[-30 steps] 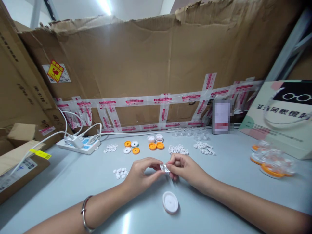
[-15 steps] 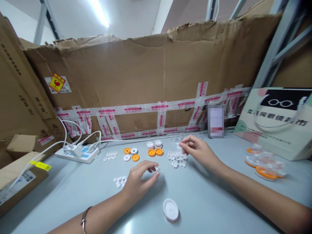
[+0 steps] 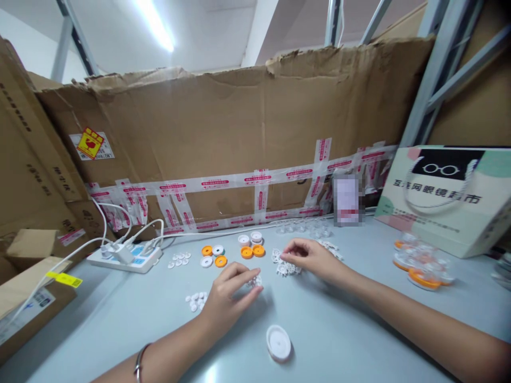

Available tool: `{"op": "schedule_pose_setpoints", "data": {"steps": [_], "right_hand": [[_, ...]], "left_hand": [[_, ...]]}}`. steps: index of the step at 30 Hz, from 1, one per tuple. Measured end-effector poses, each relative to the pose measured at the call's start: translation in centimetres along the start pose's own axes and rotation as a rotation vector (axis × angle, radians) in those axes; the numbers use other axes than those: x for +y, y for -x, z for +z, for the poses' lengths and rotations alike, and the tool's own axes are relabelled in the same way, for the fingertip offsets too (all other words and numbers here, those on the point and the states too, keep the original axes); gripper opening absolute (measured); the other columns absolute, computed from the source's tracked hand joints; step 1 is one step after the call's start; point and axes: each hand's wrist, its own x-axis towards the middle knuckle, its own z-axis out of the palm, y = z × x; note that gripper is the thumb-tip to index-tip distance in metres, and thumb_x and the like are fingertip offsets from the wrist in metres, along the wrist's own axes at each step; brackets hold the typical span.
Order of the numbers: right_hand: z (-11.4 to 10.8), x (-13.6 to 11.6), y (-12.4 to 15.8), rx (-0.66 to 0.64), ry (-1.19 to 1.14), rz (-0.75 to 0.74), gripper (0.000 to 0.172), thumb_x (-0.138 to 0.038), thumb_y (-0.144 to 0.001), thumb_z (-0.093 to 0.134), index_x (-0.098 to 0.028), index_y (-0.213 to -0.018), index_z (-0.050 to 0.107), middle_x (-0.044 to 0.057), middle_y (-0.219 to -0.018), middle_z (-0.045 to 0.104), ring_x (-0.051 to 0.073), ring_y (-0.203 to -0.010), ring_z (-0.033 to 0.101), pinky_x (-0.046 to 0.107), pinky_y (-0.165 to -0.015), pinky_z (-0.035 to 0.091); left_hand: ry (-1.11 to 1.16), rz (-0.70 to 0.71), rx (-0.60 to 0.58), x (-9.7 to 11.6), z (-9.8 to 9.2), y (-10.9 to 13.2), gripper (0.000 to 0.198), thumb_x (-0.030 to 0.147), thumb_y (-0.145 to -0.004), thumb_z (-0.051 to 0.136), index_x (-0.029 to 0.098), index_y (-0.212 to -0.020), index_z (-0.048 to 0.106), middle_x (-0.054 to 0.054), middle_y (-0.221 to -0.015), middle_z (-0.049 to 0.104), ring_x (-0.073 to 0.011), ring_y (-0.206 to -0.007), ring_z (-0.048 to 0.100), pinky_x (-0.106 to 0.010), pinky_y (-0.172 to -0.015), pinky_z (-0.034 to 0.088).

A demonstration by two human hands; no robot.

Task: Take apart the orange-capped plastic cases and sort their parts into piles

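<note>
My left hand (image 3: pixel 229 298) rests on the grey table (image 3: pixel 120 314), fingers pinched round a small white plastic part (image 3: pixel 254 281). My right hand (image 3: pixel 309 256) reaches into a pile of small white flat parts (image 3: pixel 284 266), its fingers curled and touching the pile; what they pinch I cannot make out. A white round cap (image 3: pixel 278 342) lies near the table's front, apart from both hands. A cluster of tiny white discs (image 3: pixel 196 299) sits just left of my left hand.
Orange and white round caps (image 3: pixel 231 250) stand in a row behind the hands. A white power strip (image 3: pixel 125 256) with cables lies at the left. Clear bags of orange parts (image 3: pixel 421 261) and a printed paper bag (image 3: pixel 443 197) are at the right. Taped cardboard (image 3: pixel 239 149) walls the back.
The hands, together a second ago on a small clear piece, have parted. My right hand went to the pile of white parts and now lies lower on it; my left stayed, holding a small part.
</note>
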Motion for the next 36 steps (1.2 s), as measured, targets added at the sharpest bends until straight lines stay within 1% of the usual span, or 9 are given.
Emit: {"op": "schedule_pose_setpoints", "data": {"steps": [4, 9, 12, 16, 20, 26, 29, 32, 36], "right_hand": [[3.1, -1.5, 2.6, -0.157, -0.239, -0.076, 0.024, -0.035, -0.069, 0.064, -0.017, -0.081, 0.056, 0.001, -0.076, 0.059, 0.013, -0.071, 0.055, 0.027, -0.067, 0.043], [4.8, -2.4, 4.1, -0.227, -0.363, -0.064, 0.016, -0.03, -0.071, 0.061, -0.017, -0.078, 0.054, 0.0, -0.072, 0.06, 0.013, -0.069, 0.057, 0.027, -0.067, 0.045], [2.2, -2.2, 2.4, -0.128, -0.309, -0.08, 0.019, -0.034, -0.069, 0.061, -0.017, -0.076, 0.058, 0.0, -0.071, 0.062, 0.013, -0.069, 0.058, 0.028, -0.069, 0.045], [-4.1, -0.8, -0.5, 0.087, -0.061, -0.021, 0.025, -0.038, -0.064, 0.061, -0.017, -0.078, 0.063, 0.001, -0.073, 0.064, 0.014, -0.069, 0.059, 0.028, -0.069, 0.045], [-8.9, 1.4, -1.3, -0.029, 0.11, 0.114, 0.021, -0.033, -0.053, 0.069, -0.016, -0.064, 0.067, 0.0, -0.053, 0.061, 0.014, -0.051, 0.054, 0.027, -0.054, 0.042], [-10.9, 3.8, -1.5, -0.045, 0.238, 0.16, 0.018, -0.032, -0.046, 0.074, -0.018, -0.051, 0.063, 0.0, -0.048, 0.06, 0.014, -0.048, 0.053, 0.025, -0.048, 0.039], [-10.2, 3.6, -1.9, 0.056, 0.328, 0.137, 0.022, -0.037, -0.051, 0.073, -0.018, -0.053, 0.063, 0.001, -0.051, 0.059, 0.018, -0.055, 0.055, 0.028, -0.053, 0.04], [-7.0, 2.6, -1.5, 0.242, 0.445, -0.089, 0.028, -0.045, -0.074, 0.055, -0.019, -0.074, 0.065, 0.007, -0.075, 0.065, 0.023, -0.075, 0.058, 0.034, -0.071, 0.043], [-0.7, 1.6, -0.3, 0.118, 0.614, -0.453, 0.036, -0.038, -0.083, 0.047, -0.018, -0.111, 0.057, 0.013, -0.124, 0.052, 0.025, -0.116, 0.044, 0.042, -0.098, 0.031]], "left_hand": [[-0.064, 0.157, -0.014, 0.3, 0.3, 0.2, 0.028, 0.025, -0.083, 0.055, 0.013, -0.108, 0.058, -0.007, -0.076, 0.061, -0.0142, -0.068, 0.058, -0.024, -0.059, 0.05], [-0.097, 0.217, -0.035, 0.9, 0.4, 0.3, 0.032, 0.029, -0.083, 0.053, 0.014, -0.112, 0.053, -0.008, -0.078, 0.065, -0.0148, -0.07, 0.061, -0.024, -0.061, 0.052], [-0.143, 0.207, -0.048, 1.0, 0.3, 0.3, 0.039, 0.034, -0.081, 0.056, 0.015, -0.114, 0.051, -0.011, -0.089, 0.065, -0.0187, -0.081, 0.062, -0.03, -0.07, 0.052], [-0.16, 0.182, -0.069, 1.0, 0.0, 0.1, 0.034, 0.032, -0.081, 0.056, 0.015, -0.11, 0.053, -0.012, -0.091, 0.065, -0.0196, -0.083, 0.062, -0.032, -0.072, 0.053], [-0.122, 0.137, -0.109, 0.8, -0.1, 0.1, 0.025, 0.027, -0.083, 0.053, 0.015, -0.105, 0.055, -0.011, -0.09, 0.065, -0.0194, -0.082, 0.062, -0.032, -0.071, 0.053], [-0.085, 0.114, -0.142, 0.8, 0.0, 0.2, 0.023, 0.023, -0.083, 0.052, 0.015, -0.104, 0.056, -0.011, -0.09, 0.065, -0.0192, -0.083, 0.061, -0.032, -0.072, 0.053], [-0.08, 0.115, -0.136, 0.9, 0.0, 0.1, 0.022, 0.023, -0.083, 0.051, 0.015, -0.104, 0.056, -0.011, -0.089, 0.065, -0.019, -0.082, 0.061, -0.032, -0.071, 0.053], [-0.075, 0.113, -0.136, 0.9, 0.0, 0.1, 0.022, 0.023, -0.084, 0.05, 0.015, -0.104, 0.056, -0.011, -0.089, 0.065, -0.0189, -0.082, 0.061, -0.032, -0.071, 0.052], [-0.085, 0.097, -0.145, 0.9, 0.1, 0.1, 0.022, 0.023, -0.084, 0.05, 0.015, -0.103, 0.057, -0.011, -0.089, 0.065, -0.0185, -0.083, 0.061, -0.031, -0.072, 0.052]]}}
